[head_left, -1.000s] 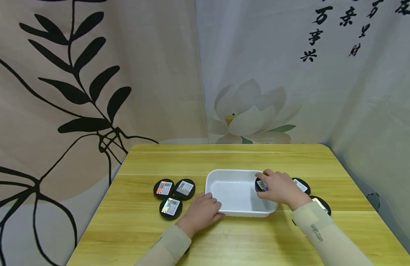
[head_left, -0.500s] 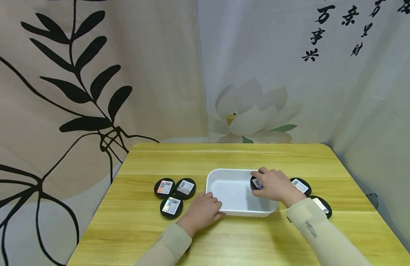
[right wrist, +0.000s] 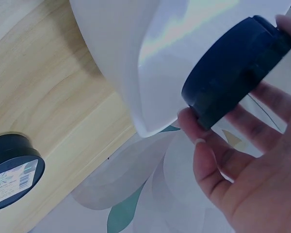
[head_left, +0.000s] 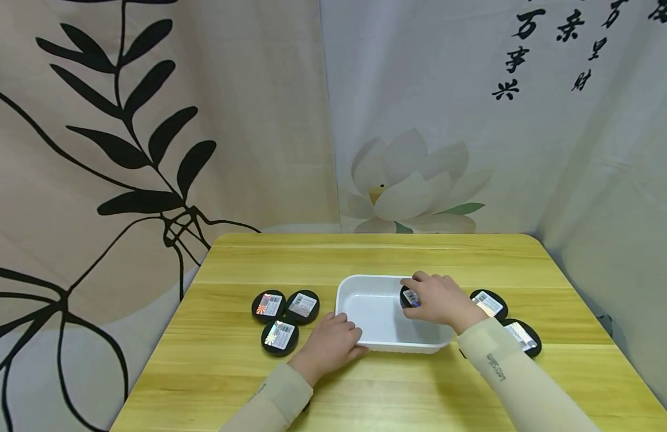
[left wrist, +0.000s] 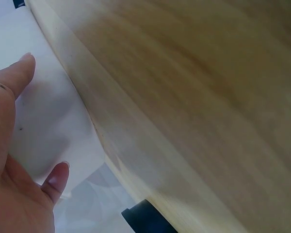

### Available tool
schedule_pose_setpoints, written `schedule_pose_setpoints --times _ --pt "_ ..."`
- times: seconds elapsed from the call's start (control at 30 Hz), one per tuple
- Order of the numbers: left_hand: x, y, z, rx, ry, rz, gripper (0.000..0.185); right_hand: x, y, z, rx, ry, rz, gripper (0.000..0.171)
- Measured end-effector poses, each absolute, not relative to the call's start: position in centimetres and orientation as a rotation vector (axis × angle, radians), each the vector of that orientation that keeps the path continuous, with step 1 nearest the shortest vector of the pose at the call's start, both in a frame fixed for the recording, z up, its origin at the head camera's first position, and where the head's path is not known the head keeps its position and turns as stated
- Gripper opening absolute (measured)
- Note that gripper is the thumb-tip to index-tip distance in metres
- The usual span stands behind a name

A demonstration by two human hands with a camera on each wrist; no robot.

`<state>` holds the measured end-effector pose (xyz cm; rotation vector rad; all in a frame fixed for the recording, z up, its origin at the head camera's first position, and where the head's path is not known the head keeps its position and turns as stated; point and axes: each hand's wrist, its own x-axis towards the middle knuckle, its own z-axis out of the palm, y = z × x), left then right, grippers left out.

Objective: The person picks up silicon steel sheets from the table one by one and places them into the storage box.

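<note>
Where the printed curtains (head_left: 149,120) close off the back and sides, the yellow wooden bench (head_left: 365,258) carries every item in view. A white rectangular tray (head_left: 365,287) sits near the middle of the bench, its long side toward the person. The left hand (head_left: 329,345) rests against the tray's near left corner, fingers loosely curled along the rim; the left wrist view shows the fingers relaxed against the white wall and gripping nothing. The right hand (head_left: 438,300) is over the tray's far right part and holds a black round tin (head_left: 409,296) between thumb and curled fingers; the right wrist view shows the tin (right wrist: 233,73) held on edge beside the tray wall. Three more black tins (head_left: 284,318) lie flat in a cluster left of the tray, label side up, touching or nearly touching. Two further tins (head_left: 501,318) lie right of the tray, partly hidden by the right sleeve (head_left: 506,378).
</note>
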<state>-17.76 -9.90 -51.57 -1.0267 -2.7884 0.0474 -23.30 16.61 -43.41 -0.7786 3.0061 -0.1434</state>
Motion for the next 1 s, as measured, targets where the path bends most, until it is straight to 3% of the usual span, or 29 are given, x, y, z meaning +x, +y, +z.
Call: schedule_pose_setpoints --times 1.0 --pt "-17.7 -9.8 -51.6 -1.026 -2.781 0.064 0.037 -25.0 14.9 -43.8 -0.834 2.946 -0.164 0.067"
